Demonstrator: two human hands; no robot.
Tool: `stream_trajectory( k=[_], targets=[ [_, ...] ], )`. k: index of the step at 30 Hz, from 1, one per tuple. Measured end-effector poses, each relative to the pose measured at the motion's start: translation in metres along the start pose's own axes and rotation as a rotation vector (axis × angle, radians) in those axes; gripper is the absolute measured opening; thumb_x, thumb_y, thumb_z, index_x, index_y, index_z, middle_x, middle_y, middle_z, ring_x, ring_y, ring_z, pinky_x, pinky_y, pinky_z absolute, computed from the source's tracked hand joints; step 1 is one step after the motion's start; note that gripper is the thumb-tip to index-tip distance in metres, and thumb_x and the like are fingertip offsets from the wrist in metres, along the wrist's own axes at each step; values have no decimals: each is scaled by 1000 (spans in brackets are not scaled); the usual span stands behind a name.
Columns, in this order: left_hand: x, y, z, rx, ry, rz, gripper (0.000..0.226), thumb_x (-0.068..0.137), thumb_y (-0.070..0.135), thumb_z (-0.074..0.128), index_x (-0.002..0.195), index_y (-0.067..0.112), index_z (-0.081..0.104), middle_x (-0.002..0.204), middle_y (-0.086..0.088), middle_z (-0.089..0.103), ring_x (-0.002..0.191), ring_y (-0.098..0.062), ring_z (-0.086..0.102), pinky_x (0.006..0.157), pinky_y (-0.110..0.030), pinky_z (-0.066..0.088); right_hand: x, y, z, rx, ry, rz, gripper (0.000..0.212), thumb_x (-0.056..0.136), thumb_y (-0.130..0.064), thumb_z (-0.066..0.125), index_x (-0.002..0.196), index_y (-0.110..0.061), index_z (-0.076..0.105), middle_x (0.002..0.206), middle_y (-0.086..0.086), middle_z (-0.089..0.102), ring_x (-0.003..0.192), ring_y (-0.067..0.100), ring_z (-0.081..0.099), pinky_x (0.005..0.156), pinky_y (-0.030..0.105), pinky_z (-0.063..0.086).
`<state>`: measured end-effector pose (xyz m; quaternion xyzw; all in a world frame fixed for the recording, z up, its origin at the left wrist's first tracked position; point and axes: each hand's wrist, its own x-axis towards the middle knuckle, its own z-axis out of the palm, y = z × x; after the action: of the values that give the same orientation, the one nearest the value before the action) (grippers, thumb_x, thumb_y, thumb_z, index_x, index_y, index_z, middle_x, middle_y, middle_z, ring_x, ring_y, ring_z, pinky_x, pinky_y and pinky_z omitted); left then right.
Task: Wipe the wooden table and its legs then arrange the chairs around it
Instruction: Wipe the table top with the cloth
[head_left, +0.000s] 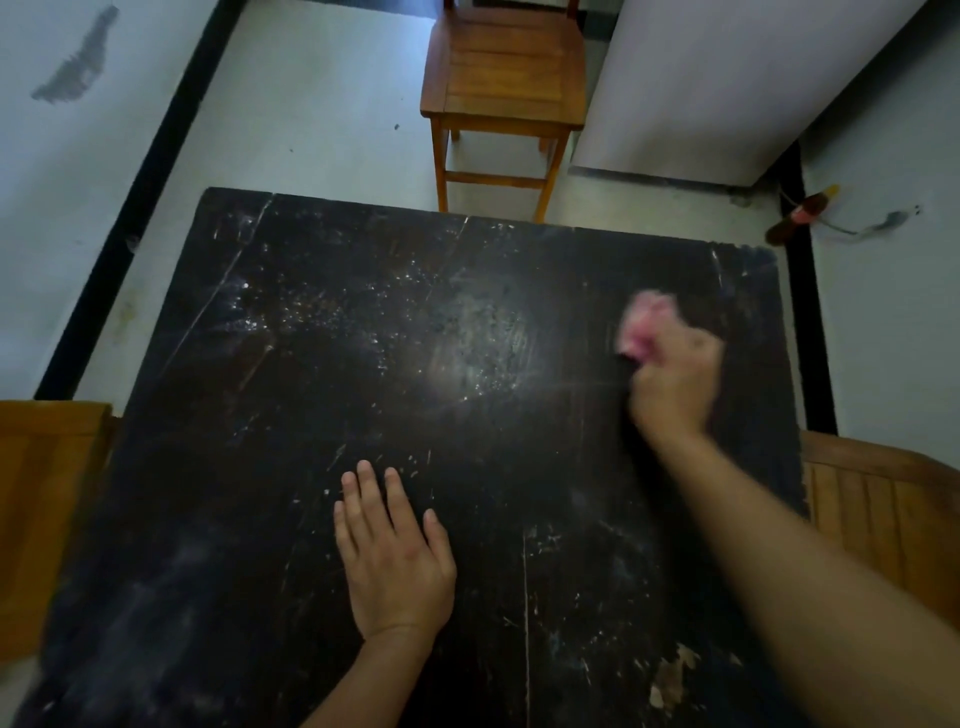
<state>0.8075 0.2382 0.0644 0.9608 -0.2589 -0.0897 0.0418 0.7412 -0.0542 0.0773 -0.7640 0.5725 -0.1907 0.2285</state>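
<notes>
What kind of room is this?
Probably a plain dining room in a home, though that's a guess. A dark wooden table stands on a pale floor, a wooden chair sits at its far side, and the right hand wipes with a pink cloth.

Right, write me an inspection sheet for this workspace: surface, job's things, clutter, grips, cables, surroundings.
Surface: dark wooden table, scratched and speckled white, with a chipped patch near its right front corner.
Job's things: pink cloth, blurred, on the table's right side; far chair beyond the far edge, left chair and right chair at the sides.
Clutter: bottle lying on the floor by the right wall.
Grips: left hand flat on the table, fingers straight; right hand holds the cloth.
Cables: nothing seen.
Surroundings: pale floor, dark strips along the walls, grey smudge on the left wall.
</notes>
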Motion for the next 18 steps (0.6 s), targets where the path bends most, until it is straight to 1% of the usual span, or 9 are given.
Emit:
stream_trajectory(
  k=[2, 4, 6, 8, 10, 12, 14, 16, 18],
  targets=[
    [1, 0, 0, 4, -6, -1, 62, 92, 36, 29, 139, -2, 39, 151, -24, 28, 142, -37, 21, 115, -51, 19, -42, -38, 42, 89, -149, -250, 39, 88, -9, 54, 119, -27, 67, 113, 6, 56, 93, 9, 41, 77, 16, 33],
    [2, 1, -1, 3, -20, -5, 62, 90, 36, 30, 139, -2, 40, 151, -25, 29, 142, -37, 22, 115, -52, 20, -67, -75, 67, 105, -358, -446, 39, 91, -12, 55, 126, -26, 65, 121, 3, 62, 95, 3, 38, 87, 18, 37],
    [2, 2, -2, -5, -16, 3, 62, 90, 35, 31, 138, -2, 41, 150, -25, 30, 142, -37, 23, 115, -52, 21, -61, -96, 59, 165, -500, -457, 33, 96, -24, 50, 127, -26, 64, 115, -2, 63, 90, 2, 46, 84, 18, 42],
    [0, 1, -3, -30, -6, 24, 62, 91, 35, 32, 138, -2, 42, 150, -25, 30, 141, -38, 24, 114, -52, 22, -38, -88, 31, 156, -396, -349, 34, 96, -16, 53, 127, -25, 64, 104, 1, 65, 86, 12, 56, 73, 19, 40],
    [0, -1, -4, -66, 0, 41, 61, 91, 36, 31, 139, -2, 41, 150, -25, 30, 141, -38, 24, 114, -52, 22, -15, -49, -11, 39, -168, -177, 37, 95, -8, 51, 127, -23, 62, 102, 4, 64, 90, 23, 59, 70, 26, 38],
    [0, -2, -5, -93, -5, 56, 61, 92, 36, 29, 140, 0, 40, 150, -26, 29, 142, -38, 23, 115, -51, 18, -15, -3, -50, -177, -42, 25, 37, 94, -4, 49, 125, -22, 57, 106, 7, 60, 99, 31, 57, 73, 31, 40],
    [2, -1, -7, -124, -13, 56, 61, 92, 36, 29, 141, 2, 39, 151, -25, 28, 142, -38, 21, 115, -50, 16, -40, 18, -63, -368, -19, 209, 47, 91, 0, 49, 133, -21, 49, 124, 14, 57, 112, 38, 50, 84, 45, 44],
    [1, -4, -10, -171, -29, 91, 61, 91, 37, 28, 141, 4, 39, 152, -22, 28, 143, -36, 21, 116, -49, 14, -77, 13, -41, -381, 28, 180, 53, 90, 2, 48, 138, -21, 45, 138, 9, 51, 110, 34, 45, 86, 46, 44],
    [1, -22, -10, -180, -51, 245, 60, 91, 37, 29, 140, 5, 41, 151, -19, 32, 142, -33, 25, 115, -46, 14, -117, -19, -2, -261, 36, -41, 53, 89, 4, 47, 136, -21, 48, 143, 1, 49, 98, 25, 39, 80, 35, 40]
  ],
)
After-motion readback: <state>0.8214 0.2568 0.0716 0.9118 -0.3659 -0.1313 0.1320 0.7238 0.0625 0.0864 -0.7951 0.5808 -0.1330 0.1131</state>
